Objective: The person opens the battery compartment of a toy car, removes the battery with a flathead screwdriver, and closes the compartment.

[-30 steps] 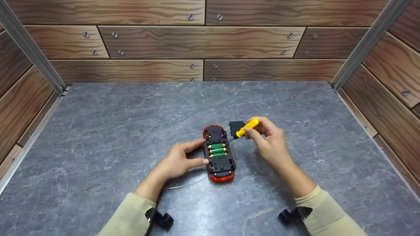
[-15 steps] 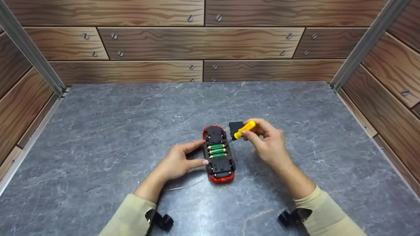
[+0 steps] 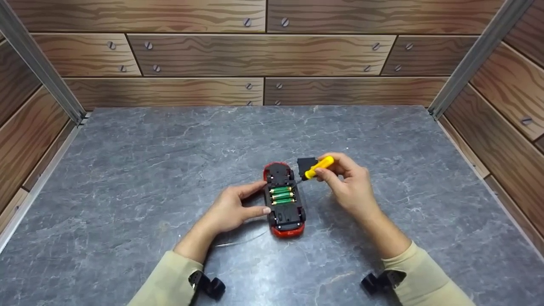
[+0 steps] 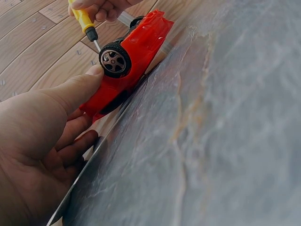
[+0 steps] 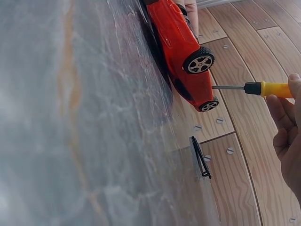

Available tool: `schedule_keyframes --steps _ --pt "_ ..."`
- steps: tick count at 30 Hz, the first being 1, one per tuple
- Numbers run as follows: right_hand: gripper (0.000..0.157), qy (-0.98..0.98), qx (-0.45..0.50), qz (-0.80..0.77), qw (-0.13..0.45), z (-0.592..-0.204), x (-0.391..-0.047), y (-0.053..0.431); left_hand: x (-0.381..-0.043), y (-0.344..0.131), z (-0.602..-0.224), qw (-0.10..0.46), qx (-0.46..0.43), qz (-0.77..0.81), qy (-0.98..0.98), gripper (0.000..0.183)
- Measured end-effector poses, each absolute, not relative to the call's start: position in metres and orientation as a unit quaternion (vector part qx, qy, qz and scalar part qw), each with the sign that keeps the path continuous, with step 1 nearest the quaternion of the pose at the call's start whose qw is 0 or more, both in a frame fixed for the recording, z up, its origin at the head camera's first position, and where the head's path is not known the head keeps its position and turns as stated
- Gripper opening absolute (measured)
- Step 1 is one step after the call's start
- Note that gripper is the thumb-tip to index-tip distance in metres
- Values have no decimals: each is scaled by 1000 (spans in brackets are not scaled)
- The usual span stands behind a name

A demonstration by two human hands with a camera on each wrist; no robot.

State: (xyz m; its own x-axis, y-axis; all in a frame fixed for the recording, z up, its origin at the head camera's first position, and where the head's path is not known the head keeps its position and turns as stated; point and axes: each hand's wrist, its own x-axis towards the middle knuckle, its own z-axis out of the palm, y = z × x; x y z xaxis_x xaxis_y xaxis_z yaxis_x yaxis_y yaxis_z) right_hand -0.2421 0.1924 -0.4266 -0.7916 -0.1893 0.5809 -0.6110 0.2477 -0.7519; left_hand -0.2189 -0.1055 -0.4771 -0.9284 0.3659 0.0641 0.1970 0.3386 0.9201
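A red toy car (image 3: 287, 216) lies upside down on the table, its black underside facing up. Its uncovered battery bay holds several green batteries (image 3: 282, 195). My left hand (image 3: 227, 208) grips the car's left side, thumb near a wheel, as the left wrist view shows. My right hand (image 3: 355, 187) pinches a yellow-handled screwdriver (image 3: 319, 167) on a slant. The tip points down at the right end of the batteries; whether it touches one cannot be made out. The right wrist view shows the steel shaft (image 5: 229, 87) reaching behind the car's body (image 5: 176, 33).
Just beyond the screwdriver lies a black battery cover (image 3: 306, 164), partly hidden by the handle. A thin clear strand (image 3: 242, 243) lies on the grey marbled table (image 3: 170, 153) near the left wrist. Wood-patterned walls (image 3: 263, 53) enclose the back and sides.
The screwdriver handle and right hand shift slightly left and down, then back a little. The car and the left hand stay in place.
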Motion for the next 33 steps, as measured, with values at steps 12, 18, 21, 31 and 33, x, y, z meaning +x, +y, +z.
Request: schedule_keyframes --steps 12,18,21,31,33 --pt "22 -777 255 542 192 -428 -242 190 -219 -107 -476 74 173 544 818 72" --pt "18 -775 247 557 168 -430 -242 189 -218 -104 -476 70 173 552 813 71" --pt "15 -778 240 559 156 -428 -243 188 -218 -104 -475 72 170 553 812 70" --pt "6 -820 233 511 106 -411 -246 183 -218 -104 -475 85 161 553 813 72" --pt "6 -827 229 504 100 -408 -246 183 -218 -104 -475 87 160 552 813 73"
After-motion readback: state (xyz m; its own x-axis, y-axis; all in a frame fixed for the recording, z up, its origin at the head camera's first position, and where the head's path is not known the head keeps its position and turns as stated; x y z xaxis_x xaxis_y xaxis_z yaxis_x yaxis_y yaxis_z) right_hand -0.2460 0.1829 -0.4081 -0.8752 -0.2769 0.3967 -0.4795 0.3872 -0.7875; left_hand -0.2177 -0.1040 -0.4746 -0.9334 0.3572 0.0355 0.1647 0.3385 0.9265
